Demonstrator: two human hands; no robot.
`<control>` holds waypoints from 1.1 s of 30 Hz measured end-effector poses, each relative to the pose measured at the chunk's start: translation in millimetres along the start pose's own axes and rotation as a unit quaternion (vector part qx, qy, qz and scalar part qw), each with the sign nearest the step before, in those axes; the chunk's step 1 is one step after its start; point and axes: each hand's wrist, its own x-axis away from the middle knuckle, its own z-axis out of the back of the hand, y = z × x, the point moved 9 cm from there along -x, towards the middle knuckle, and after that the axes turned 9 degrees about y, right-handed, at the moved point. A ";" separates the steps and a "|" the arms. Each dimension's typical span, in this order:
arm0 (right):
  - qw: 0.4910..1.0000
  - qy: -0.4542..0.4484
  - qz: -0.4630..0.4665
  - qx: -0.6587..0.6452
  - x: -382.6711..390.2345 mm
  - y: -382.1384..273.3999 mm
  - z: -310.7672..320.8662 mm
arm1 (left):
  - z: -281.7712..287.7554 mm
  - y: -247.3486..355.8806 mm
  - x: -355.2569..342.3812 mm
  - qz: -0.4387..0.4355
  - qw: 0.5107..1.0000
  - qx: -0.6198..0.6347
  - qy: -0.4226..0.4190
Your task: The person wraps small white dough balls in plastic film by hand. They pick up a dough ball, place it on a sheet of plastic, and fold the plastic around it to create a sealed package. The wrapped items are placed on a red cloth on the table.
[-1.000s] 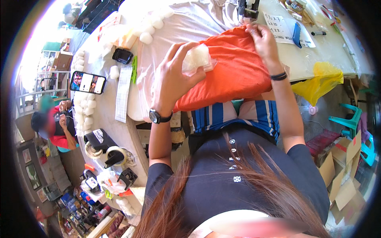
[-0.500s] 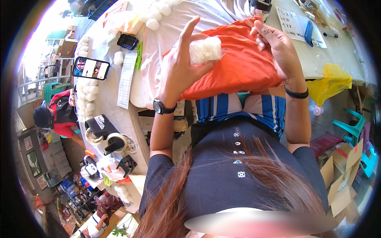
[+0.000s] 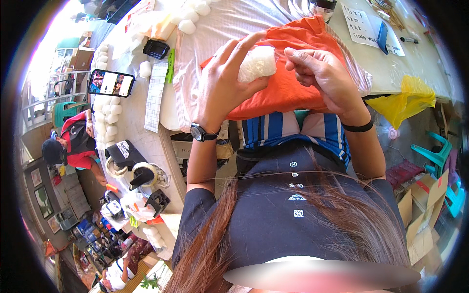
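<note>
A small white cylindrical bundle in clear, shiny plastic film [image 3: 257,65] sits in my left hand [image 3: 222,83], between the thumb and the fingers. To its right, apart from the bundle, is my right hand [image 3: 322,75], its thumb pressed on the curled fingers. Whatever that pinch holds, if anything, is too small or clear to make out. Below both hands an orange cloth [image 3: 293,100] covers my lap and the table's near edge. Under it lies a striped pale cloth [image 3: 188,73].
Left on the table are a phone [image 3: 112,83], a gridded ruler [image 3: 155,97], tape dispensers [image 3: 141,176] and rows of white bundles [image 3: 106,117]. At right are a paper note [image 3: 361,27], a blue cutter [image 3: 382,39] and a yellow plastic bag [image 3: 408,102]. Another person [image 3: 73,141] is at far left.
My right hand has moved left and a little down, closer to the bundle. The fingers of my left hand have bent over the bundle, which has turned slightly.
</note>
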 end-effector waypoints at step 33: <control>0.780 0.195 0.372 0.464 -11.4 7.4 -0.7 | -0.9 -26.4 0.3 0.072 0.996 -0.046 0.005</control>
